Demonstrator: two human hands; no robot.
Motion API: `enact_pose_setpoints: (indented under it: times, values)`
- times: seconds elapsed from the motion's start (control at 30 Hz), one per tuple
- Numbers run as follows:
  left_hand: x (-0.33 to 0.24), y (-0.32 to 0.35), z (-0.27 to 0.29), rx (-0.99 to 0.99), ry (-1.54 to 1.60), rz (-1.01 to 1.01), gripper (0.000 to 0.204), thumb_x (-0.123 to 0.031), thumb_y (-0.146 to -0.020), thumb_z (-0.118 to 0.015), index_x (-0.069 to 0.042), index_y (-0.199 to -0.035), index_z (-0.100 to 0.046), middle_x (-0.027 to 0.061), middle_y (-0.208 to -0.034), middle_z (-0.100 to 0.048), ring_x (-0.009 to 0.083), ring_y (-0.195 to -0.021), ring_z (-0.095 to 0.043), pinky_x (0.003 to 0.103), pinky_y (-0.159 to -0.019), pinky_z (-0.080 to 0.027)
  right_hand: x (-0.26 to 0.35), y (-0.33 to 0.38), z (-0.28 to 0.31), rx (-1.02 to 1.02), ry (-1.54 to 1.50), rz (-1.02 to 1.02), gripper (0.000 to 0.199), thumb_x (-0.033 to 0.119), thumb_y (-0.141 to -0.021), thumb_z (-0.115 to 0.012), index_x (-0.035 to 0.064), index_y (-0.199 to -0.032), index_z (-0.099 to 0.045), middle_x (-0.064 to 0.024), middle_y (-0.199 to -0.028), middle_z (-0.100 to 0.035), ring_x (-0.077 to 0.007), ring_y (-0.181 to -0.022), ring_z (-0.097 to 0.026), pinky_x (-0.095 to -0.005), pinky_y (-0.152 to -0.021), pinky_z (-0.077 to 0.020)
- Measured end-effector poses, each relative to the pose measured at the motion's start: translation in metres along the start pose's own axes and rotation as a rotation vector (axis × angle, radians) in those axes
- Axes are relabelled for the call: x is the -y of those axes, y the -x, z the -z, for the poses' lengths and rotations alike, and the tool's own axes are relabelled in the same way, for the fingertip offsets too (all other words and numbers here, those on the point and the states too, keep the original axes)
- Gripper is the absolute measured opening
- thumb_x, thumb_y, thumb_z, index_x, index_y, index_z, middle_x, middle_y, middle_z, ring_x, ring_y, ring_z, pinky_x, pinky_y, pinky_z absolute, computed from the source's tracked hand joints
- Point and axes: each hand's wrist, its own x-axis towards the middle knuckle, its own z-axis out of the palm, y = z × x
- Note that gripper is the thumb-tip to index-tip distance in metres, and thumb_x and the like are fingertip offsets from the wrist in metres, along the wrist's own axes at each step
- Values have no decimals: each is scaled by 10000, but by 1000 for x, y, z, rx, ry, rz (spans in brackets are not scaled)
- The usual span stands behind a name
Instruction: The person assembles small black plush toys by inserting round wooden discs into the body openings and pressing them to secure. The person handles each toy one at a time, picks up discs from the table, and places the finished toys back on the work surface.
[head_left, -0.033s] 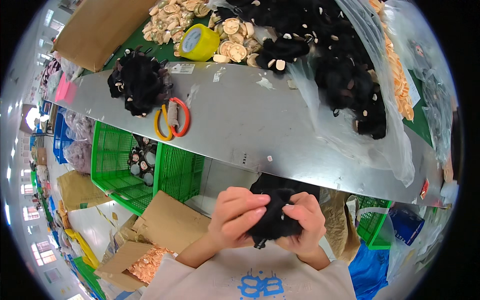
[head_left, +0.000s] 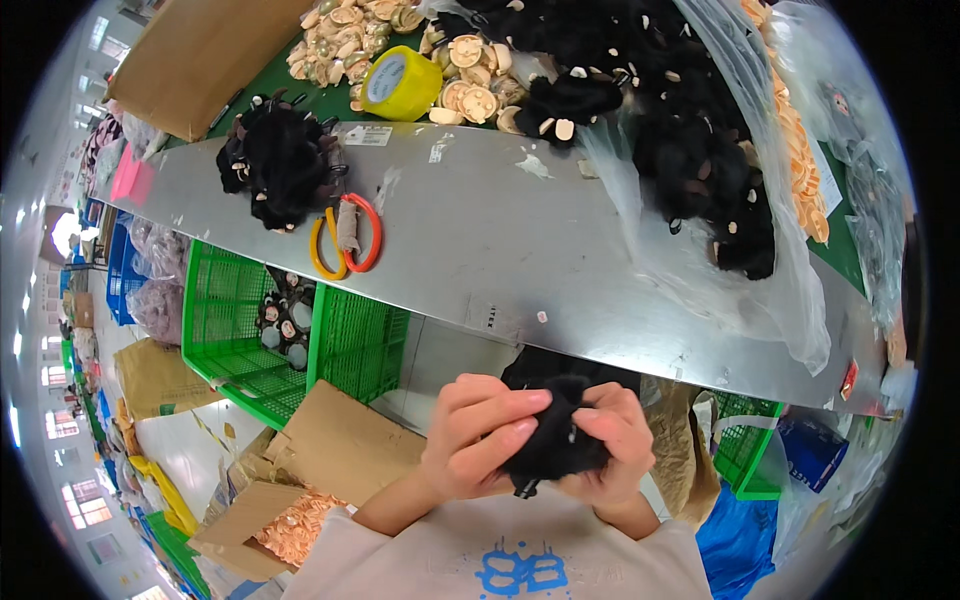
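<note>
Close to my body, below the table's near edge, both hands grip a small black plush piece (head_left: 556,446). My left hand (head_left: 478,430) pinches its left side, and my right hand (head_left: 615,436) is closed round its right side with the thumb pressed on top. A small dark loop or tab sticks out at the plush's lower end. Across the metal tabletop (head_left: 470,230), a pile of similar black plush pieces (head_left: 278,165) lies at the left. Beside that pile rest scissors (head_left: 348,238) with one red and one yellow handle, wrapped in tape at the middle.
Yellow tape roll (head_left: 400,84) and beige plastic face parts (head_left: 468,80) sit at the back. More black plush in a clear bag (head_left: 625,190) covers the right. Under the table stand a green basket (head_left: 355,340) with finished-looking toys and an open carton (head_left: 340,440) near beige pieces.
My hands and the black plush have shifted very slightly to the right. Both hands keep their hold on it.
</note>
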Motion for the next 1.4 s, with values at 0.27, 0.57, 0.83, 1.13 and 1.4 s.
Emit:
enact_pose_setpoints:
  times: [0.27,0.57,0.83,1.13,1.4]
  values:
    - [-1,0,-12,-68,220,92,391,-62,-826,-760,20,-1145,-549,262,-1149,-666,396,-997,-677,451,-812,-604,-14,-5,-6,1,0,244,338,0,-645,-750,-6,-974,-673,-77,-767,-569,-217,-614,-537,-353,-570,-537]
    - [-20,-6,9,57,74,54,385,-47,-780,-708,96,-1119,-596,280,-1052,-699,403,-883,-711,442,-745,-604,-4,2,-5,61,-193,336,323,68,-639,-709,97,-959,-678,-38,-771,-513,-185,-630,-498,-306,-539,-447]
    - [-24,8,-7,-75,334,278,547,-47,-836,-758,6,-1290,-457,350,-1128,-659,451,-955,-693,469,-824,-568,-5,0,8,158,-121,266,321,69,-592,-717,96,-911,-703,5,-739,-514,-168,-632,-469,-297,-584,-430]
    - [-8,-4,-7,52,134,54,318,-8,-764,-768,36,-1021,-586,286,-1070,-698,403,-900,-701,401,-706,-589,-7,-5,18,158,23,185,320,134,-606,-699,95,-924,-706,12,-685,-550,-163,-583,-487,-331,-610,-435]
    - [-17,2,-11,133,44,248,343,16,-708,-747,69,-1021,-617,259,-1032,-704,359,-824,-698,341,-668,-559,-8,5,7,12,13,89,388,62,-625,-781,3,-992,-669,-39,-654,-505,-197,-551,-461,-328,-532,-426]
